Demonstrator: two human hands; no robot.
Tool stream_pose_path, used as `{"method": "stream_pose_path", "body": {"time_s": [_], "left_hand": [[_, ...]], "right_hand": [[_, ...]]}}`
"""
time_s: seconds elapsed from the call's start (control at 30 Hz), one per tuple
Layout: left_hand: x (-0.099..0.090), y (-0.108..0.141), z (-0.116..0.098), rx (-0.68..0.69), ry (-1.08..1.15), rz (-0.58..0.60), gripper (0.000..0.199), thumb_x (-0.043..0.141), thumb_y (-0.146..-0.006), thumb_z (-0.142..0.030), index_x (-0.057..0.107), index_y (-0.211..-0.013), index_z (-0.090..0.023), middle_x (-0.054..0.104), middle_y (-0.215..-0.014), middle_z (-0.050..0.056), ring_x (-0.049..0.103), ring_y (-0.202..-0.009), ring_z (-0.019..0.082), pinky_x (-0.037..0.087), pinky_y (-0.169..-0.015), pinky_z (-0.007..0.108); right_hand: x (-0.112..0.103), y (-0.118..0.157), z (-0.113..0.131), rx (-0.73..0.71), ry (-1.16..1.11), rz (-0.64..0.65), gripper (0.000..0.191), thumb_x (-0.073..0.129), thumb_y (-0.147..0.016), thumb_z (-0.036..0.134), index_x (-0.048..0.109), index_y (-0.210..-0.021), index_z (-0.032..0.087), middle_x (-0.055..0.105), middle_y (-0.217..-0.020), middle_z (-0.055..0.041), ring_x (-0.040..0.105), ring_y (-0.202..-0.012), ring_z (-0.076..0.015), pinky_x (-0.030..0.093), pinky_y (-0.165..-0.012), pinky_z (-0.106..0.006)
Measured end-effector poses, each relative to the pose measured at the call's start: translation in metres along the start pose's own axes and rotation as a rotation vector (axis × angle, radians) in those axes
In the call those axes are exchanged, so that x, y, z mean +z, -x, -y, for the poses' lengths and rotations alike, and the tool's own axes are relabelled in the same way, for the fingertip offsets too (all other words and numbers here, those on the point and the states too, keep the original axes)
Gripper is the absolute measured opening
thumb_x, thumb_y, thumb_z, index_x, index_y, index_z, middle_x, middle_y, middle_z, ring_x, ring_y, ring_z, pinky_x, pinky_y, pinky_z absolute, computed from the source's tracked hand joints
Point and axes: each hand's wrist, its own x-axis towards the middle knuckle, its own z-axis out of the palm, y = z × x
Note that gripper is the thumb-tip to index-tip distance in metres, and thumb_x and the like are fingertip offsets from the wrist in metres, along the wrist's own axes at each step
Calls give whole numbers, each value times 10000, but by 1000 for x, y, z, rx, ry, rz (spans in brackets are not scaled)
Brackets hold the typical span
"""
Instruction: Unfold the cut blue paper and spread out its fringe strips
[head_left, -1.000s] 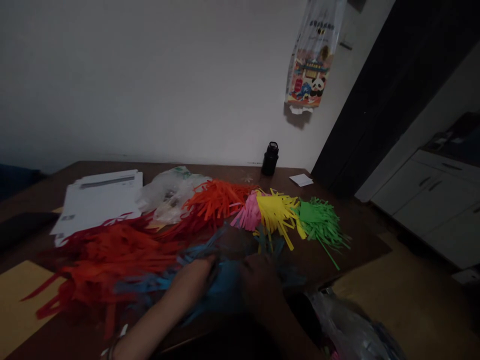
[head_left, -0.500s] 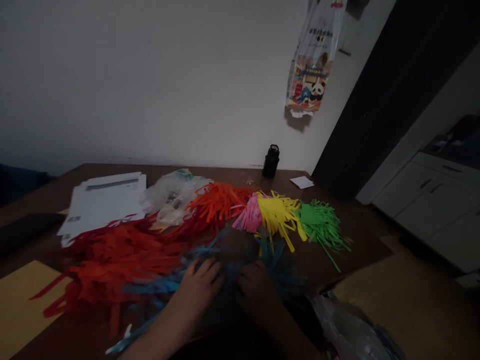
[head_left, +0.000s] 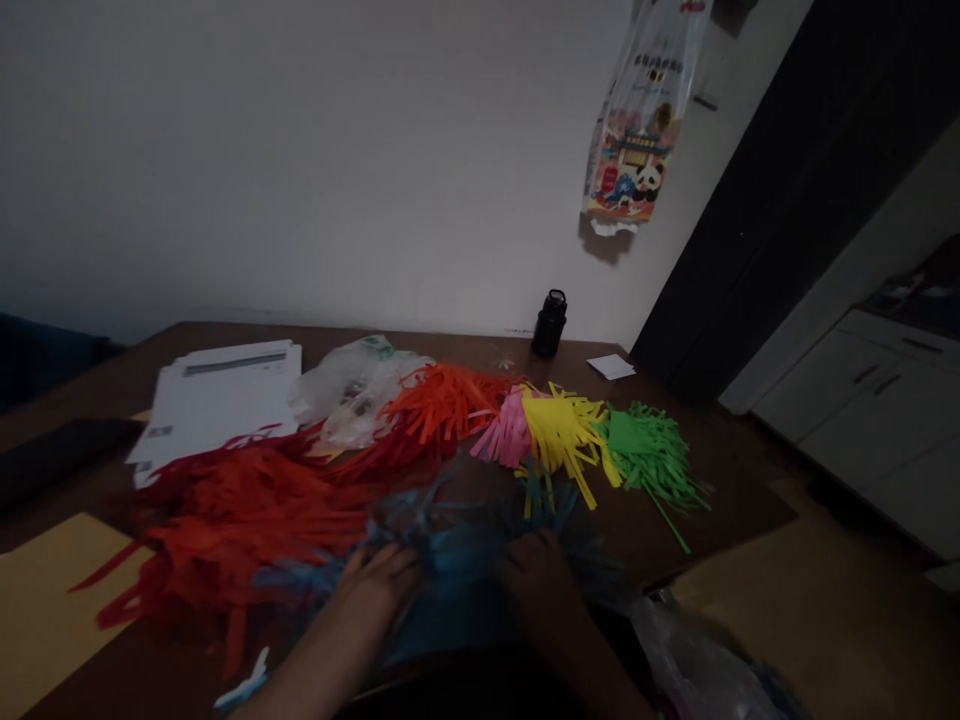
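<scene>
Blue, fringed and flimsy, the strip bundle (head_left: 466, 555) lies directly between our two hands on the table (head_left: 739, 515), near its front edge. Our left hand (head_left: 381, 578) rests at its left side with the fingers bent down over it; our right hand (head_left: 538, 572) is curled at its right side. Both appear to touch the blue, but gloom and blur hide the fingertips, so we cannot tell whether either one is pinching it or only pressing.

We judge the bundle very light and soft, probably thin paper or something like it, so the loose ends should tangle and tear easily if pulled singly. The flatter middle, between our hands, looks the safest place to take hold; the strips splay out past both hands and beyond our fingers.

Just left of the blue, and meeting its strips, sprawls a red-orange heap (head_left: 259, 505). Farther off, beyond our hands, an orange bundle (head_left: 454, 395), a pink one (head_left: 510, 430), a yellow one (head_left: 556, 422) and a green one (head_left: 649, 445) form a row running rightward. A crumpled plastic bag (head_left: 356, 380) sits beside white printed sheets (head_left: 225, 400), and near the wall stand a black bottle (head_left: 550, 328) and, flat to its right, a white card (head_left: 611, 367).
</scene>
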Motion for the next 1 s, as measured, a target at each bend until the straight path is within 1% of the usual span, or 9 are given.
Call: {"method": "stream_pose_path", "body": {"time_s": [0.1, 0.23, 0.4, 0.47, 0.53, 0.67, 0.77, 0.83, 1.0], "left_hand": [[-12, -7, -11, -119, -12, 30, 311, 402, -921, -158, 707, -911, -220, 747, -1005, 88, 659, -997, 295, 398, -810, 450], [-23, -22, -24, -233, -64, 75, 283, 421, -886, -173, 704, -890, -164, 746, -1037, 161, 662, -1023, 346, 402, -798, 493], [-30, -30, -26, -268, -94, 115, 310, 404, -891, -184, 710, -905, -137, 748, -1014, 182, 671, -1026, 365, 435, -767, 508], [-34, -30, -27, -257, -96, 137, 323, 389, -894, -175, 710, -910, -138, 748, -1015, 180, 678, -1018, 354, 448, -759, 493], [-37, -31, -28, -252, -102, 156, 341, 371, -898, -166, 710, -924, -139, 745, -1037, 185, 675, -1030, 349, 450, -771, 493], [-42, -30, -25, -243, -103, 200, 328, 386, -903, -202, 710, -939, -160, 753, -1049, 167, 682, -1030, 330, 444, -812, 487], [-50, -25, -14, -243, -108, 245, 264, 487, -832, -162, 710, -973, -184, 757, -1069, 141, 682, -1031, 327, 439, -821, 487], [-60, -18, -3, -266, -140, 234, 342, 467, -820, -81, 699, -1049, -186, 732, -1150, 142, 656, -1082, 333, 423, -838, 505], [-91, 2, 12, -364, -317, 41, 547, 209, -865, 61, 670, -1124, -80, 700, -1154, 209, 641, -1034, 363, 410, -794, 524]], "right_hand": [[1, -8, -3, 123, 45, 31, 100, 641, -864, 123, 651, -802, 200, 654, -850, -47, 568, -864, -223, 386, -853, -412], [4, -23, -2, 229, 89, 46, 68, 668, -839, 137, 659, -780, 170, 668, -794, -74, 598, -813, -265, 425, -814, -473], [-6, -31, 2, 280, 102, 18, 29, 667, -847, 149, 663, -820, 159, 678, -840, -103, 608, -861, -287, 411, -854, -530], [-12, -31, 6, 216, 75, 0, 25, 672, -856, 170, 658, -873, 182, 678, -932, -91, 595, -935, -266, 382, -909, -506], [-14, -30, 9, 65, 26, -11, 44, 685, -868, 227, 647, -889, 219, 668, -960, -46, 577, -968, -228, 356, -945, -462], [-7, -30, 12, -194, 46, -66, 117, 671, -885, 212, 610, -786, 202, 637, -803, -3, 565, -836, -189, 350, -921, -428], [2, -32, 9, -245, 85, -112, 165, 631, -902, 180, 596, -741, 191, 622, -750, -8, 550, -763, -180, 351, -905, -422], [6, -33, 8, -256, 88, -134, 193, 609, -907, 171, 592, -716, 191, 618, -730, -15, 542, -744, -181, 354, -889, -416], [11, -31, 7, -239, 88, -212, 235, 572, -900, 108, 576, -678, 185, 600, -686, -16, 528, -713, -184, 342, -886, -421]]}}
